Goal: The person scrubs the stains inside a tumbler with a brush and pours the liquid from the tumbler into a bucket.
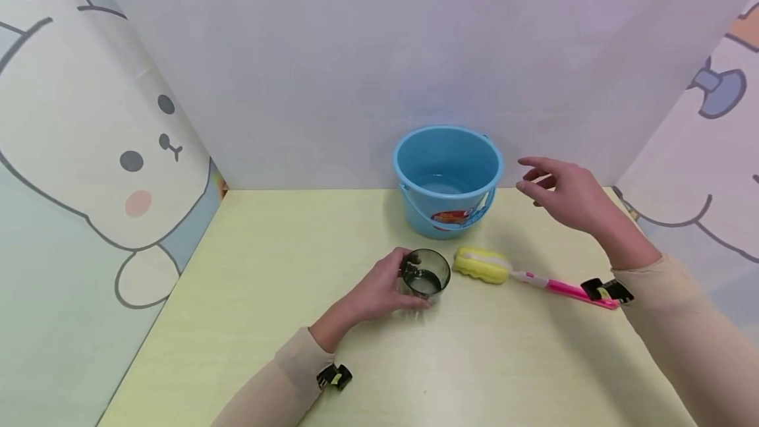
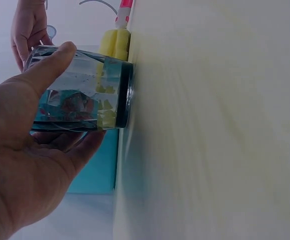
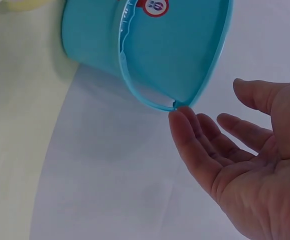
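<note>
My left hand (image 1: 379, 287) grips a dark, see-through glass cup (image 1: 437, 267), thumb on one side and fingers on the other. In the left wrist view, the faceted glass (image 2: 75, 95) stands upright, its base at or just above the tabletop. My right hand (image 1: 569, 196) hovers right of the blue bucket (image 1: 441, 213), holding nothing, fingers loosely bent. In the right wrist view, its fingertips (image 3: 179, 122) appear close to the bucket's handle hinge; whether they touch I cannot tell. A bottle brush with a yellow sponge head (image 1: 483, 265) and pink handle (image 1: 569, 290) lies right of the glass.
The bucket stands at the back of the pale yellow table (image 1: 267, 249), against a whitish wall (image 1: 296, 71). Its handle (image 1: 435, 221) hangs down in front, and there seems to be water inside. Cartoon-printed panels (image 1: 77, 137) flank both sides.
</note>
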{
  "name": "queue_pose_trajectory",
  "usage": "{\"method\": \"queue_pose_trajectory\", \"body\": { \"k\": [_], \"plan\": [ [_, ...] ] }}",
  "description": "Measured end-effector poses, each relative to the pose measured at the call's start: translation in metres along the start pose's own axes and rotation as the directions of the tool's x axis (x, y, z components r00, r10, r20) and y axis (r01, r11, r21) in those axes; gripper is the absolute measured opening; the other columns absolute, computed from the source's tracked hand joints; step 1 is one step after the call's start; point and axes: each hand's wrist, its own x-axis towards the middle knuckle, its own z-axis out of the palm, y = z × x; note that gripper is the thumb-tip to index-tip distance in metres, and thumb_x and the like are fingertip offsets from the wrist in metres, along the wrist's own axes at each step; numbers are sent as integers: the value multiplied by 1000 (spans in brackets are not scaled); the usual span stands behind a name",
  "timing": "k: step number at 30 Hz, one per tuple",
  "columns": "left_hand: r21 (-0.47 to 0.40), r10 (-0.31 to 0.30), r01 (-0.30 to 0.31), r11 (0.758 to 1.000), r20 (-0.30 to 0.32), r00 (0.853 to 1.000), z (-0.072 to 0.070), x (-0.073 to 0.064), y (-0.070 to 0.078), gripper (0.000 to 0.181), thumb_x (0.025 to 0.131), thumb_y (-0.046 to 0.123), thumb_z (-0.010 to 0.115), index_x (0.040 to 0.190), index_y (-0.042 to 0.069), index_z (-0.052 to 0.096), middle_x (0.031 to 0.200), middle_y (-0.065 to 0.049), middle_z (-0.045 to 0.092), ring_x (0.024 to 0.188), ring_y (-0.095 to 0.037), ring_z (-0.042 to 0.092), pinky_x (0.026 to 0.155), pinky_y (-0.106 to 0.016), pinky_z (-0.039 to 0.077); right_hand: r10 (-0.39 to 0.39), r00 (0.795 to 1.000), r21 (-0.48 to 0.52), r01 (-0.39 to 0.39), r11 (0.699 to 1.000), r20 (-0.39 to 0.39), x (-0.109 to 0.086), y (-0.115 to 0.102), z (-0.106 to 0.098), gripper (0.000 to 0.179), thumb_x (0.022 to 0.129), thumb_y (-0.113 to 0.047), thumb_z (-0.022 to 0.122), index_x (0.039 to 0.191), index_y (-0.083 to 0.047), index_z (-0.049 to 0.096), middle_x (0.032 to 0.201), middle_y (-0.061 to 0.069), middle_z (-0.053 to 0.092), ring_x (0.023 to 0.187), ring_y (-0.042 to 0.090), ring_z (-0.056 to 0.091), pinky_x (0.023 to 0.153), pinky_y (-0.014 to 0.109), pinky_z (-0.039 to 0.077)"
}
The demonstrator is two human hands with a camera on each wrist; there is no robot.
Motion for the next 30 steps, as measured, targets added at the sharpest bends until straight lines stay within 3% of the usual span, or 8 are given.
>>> {"method": "queue_pose_trajectory", "body": {
  "k": [8,11,17,30],
  "plan": [
    [11,-7,7,1000,-4,1000,-1,0,1,85,79,32,98,143,10,47,138,-6,60,129,-21,57,108,-40,51,48,999,80,-49,996,14,21,-3,-2,60,109,-32,62,160,-6,44,137,28,61,105,42,73,88,53,62],
    [12,-8,8,1000,-3,1000,-2,0,2,85,79,32,98,144,9,47,138,-6,60,129,-21,57,108,-40,51,68,998,114,-69,991,17,28,-5,-4,61,109,-34,62,160,-7,44,138,26,60,107,41,72,89,50,62],
    [12,-5,5,1000,-4,1000,-2,0,2,86,79,30,98,145,9,47,139,-6,60,130,-21,57,108,-40,51,95,995,198,-100,975,31,44,-6,-6,64,109,-37,62,162,-7,42,141,25,58,113,41,69,79,30,63],
    [18,-8,8,1000,-2,1000,0,0,2,85,79,30,98,144,9,47,139,-6,60,129,-21,57,108,-40,51,138,988,293,-154,944,74,72,-5,-7,65,111,-36,58,163,-3,38,150,26,54,122,45,65,86,35,63]
  ]
}}
